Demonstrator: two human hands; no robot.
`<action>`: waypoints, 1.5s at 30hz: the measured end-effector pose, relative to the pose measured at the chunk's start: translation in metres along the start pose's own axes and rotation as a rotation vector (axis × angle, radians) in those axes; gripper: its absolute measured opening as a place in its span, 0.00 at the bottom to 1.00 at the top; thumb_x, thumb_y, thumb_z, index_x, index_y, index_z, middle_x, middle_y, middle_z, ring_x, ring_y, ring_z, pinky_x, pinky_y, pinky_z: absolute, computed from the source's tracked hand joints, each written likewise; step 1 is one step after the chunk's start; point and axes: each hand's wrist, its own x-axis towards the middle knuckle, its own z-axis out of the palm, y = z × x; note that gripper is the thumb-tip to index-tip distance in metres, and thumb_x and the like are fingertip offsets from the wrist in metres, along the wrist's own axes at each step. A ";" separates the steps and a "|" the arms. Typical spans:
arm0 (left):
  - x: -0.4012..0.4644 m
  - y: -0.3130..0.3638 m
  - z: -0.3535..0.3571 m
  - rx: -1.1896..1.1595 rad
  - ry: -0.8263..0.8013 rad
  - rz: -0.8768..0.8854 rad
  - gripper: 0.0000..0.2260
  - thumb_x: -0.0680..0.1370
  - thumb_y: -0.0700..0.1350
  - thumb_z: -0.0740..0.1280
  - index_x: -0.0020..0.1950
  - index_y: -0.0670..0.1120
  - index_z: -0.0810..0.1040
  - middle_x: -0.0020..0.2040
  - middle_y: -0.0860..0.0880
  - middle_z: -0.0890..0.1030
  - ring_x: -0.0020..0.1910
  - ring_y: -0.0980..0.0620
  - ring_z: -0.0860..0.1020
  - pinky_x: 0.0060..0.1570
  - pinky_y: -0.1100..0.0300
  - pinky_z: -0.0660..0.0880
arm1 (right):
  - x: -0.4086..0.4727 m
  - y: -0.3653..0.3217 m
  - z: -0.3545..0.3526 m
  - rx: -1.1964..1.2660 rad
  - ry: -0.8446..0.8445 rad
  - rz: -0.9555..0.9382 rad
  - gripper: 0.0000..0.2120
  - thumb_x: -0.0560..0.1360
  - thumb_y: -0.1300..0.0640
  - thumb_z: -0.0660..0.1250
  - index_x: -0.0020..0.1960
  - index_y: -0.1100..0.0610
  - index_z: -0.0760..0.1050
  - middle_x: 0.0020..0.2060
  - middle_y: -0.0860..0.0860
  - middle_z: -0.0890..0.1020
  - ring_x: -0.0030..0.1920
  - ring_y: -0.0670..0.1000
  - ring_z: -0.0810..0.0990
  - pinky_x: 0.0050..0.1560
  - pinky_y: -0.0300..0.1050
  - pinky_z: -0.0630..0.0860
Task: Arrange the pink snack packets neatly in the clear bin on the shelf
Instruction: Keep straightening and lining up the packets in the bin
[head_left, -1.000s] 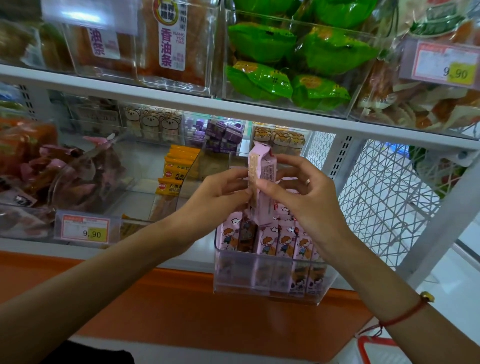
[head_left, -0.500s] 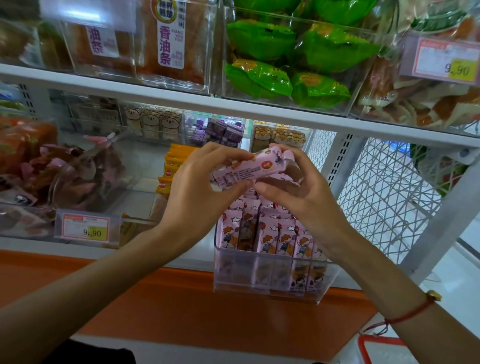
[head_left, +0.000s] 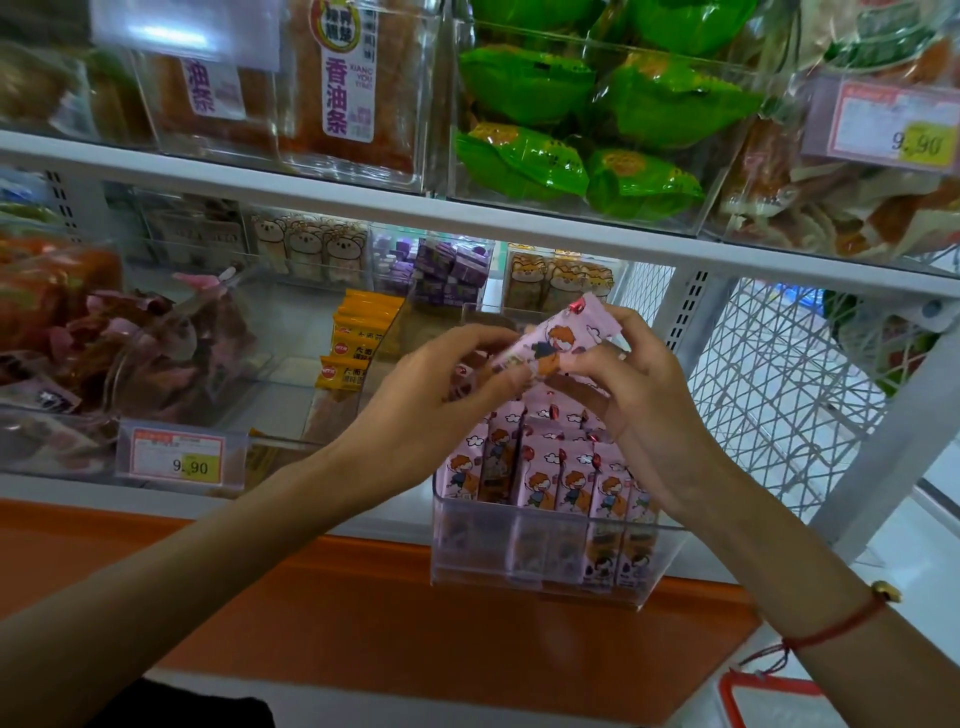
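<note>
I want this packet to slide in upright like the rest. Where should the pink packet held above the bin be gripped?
Probably by its upper crimped end, from above. The pink packet lies tilted between the left hand and right hand. The packets in the clear bin stand upright and close together, so fingers on its sides would likely bump them.
</note>
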 end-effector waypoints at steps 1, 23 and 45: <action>-0.001 -0.001 0.001 -0.031 0.008 0.009 0.19 0.75 0.56 0.64 0.63 0.53 0.73 0.49 0.60 0.77 0.46 0.63 0.78 0.42 0.66 0.78 | -0.001 0.000 0.000 -0.038 -0.013 -0.011 0.14 0.74 0.65 0.67 0.57 0.55 0.73 0.42 0.48 0.84 0.48 0.50 0.83 0.52 0.44 0.79; -0.021 -0.046 0.001 -0.243 0.037 -0.315 0.13 0.76 0.44 0.68 0.52 0.61 0.70 0.50 0.64 0.75 0.47 0.65 0.78 0.40 0.68 0.76 | -0.004 0.029 0.011 -0.740 -0.131 -0.057 0.16 0.72 0.58 0.72 0.57 0.48 0.73 0.52 0.43 0.80 0.48 0.41 0.80 0.52 0.39 0.78; -0.015 -0.045 -0.009 0.151 0.072 -0.220 0.22 0.78 0.59 0.59 0.71 0.57 0.66 0.61 0.62 0.73 0.50 0.70 0.73 0.49 0.67 0.71 | 0.049 0.034 -0.013 -1.234 -0.087 -0.077 0.15 0.79 0.52 0.62 0.65 0.50 0.73 0.64 0.51 0.76 0.51 0.54 0.81 0.41 0.31 0.67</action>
